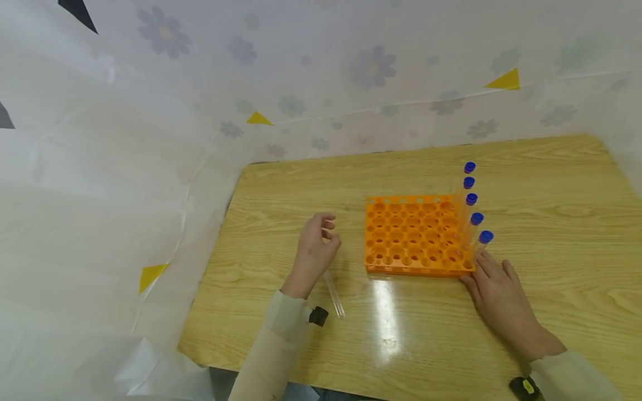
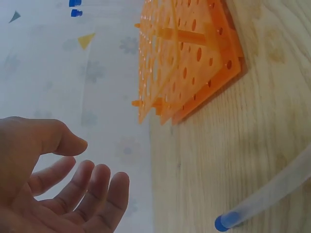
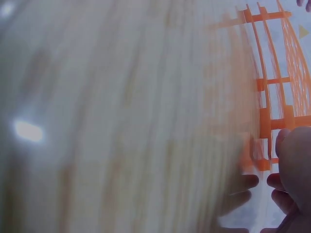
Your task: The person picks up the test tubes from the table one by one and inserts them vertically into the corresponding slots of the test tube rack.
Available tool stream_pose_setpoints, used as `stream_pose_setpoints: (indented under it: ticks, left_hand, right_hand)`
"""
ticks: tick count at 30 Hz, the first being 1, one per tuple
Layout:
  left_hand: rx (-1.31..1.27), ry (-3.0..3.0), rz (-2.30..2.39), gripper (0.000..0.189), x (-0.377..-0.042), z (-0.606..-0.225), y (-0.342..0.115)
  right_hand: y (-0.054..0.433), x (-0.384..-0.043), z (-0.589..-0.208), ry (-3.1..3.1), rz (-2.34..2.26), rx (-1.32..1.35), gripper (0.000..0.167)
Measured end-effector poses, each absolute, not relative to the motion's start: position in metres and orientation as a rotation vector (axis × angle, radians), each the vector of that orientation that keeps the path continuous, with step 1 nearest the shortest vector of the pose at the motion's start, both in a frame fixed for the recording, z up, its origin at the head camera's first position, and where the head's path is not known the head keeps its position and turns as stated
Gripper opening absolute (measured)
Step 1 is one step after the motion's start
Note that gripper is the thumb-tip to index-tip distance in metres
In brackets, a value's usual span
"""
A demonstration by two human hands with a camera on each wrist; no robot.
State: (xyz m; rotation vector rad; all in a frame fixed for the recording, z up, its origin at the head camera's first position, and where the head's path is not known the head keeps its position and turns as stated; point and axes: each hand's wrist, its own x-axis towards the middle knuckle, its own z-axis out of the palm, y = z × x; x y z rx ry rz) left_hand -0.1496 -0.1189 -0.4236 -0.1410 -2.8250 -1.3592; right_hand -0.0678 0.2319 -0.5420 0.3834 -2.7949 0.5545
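My left hand (image 1: 316, 248) is held over the table left of the orange test tube rack (image 1: 413, 236), its fingers loosely bent and nothing between them. Below it lies a clear test tube (image 1: 334, 295); the hand hides its upper end in the head view, while the left wrist view shows its blue cap (image 2: 223, 222). At the rack's near right corner, my right hand (image 1: 501, 301) holds on with thumb at the front and forefinger along the side. Several blue-capped tubes (image 1: 476, 219) stand in the rack's rightmost column, the nearest one just above the right fingertips.
The wood-grained table (image 1: 567, 223) reaches back to a pale flowered curtain (image 1: 331, 61) with yellow triangles on it. A white sheet (image 1: 115, 223) hangs along the left side. Most of the rack's holes hold no tubes.
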Motion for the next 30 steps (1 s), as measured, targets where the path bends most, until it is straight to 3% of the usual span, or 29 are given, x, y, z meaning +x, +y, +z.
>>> stream_pose_setpoints:
  ticks: [21, 30]
  left_hand:
    - [0.339, -3.161, -1.159, 0.041, -0.125, -0.462, -0.148]
    - [0.339, -3.287, -1.012, 0.043, -0.118, -0.477, -0.147]
  right_hand:
    - [0.232, -0.067, -0.541, -2.78, 0.555, 0.395, 0.048]
    - [0.232, -0.069, -0.542, -2.717, 0.555, 0.415, 0.042]
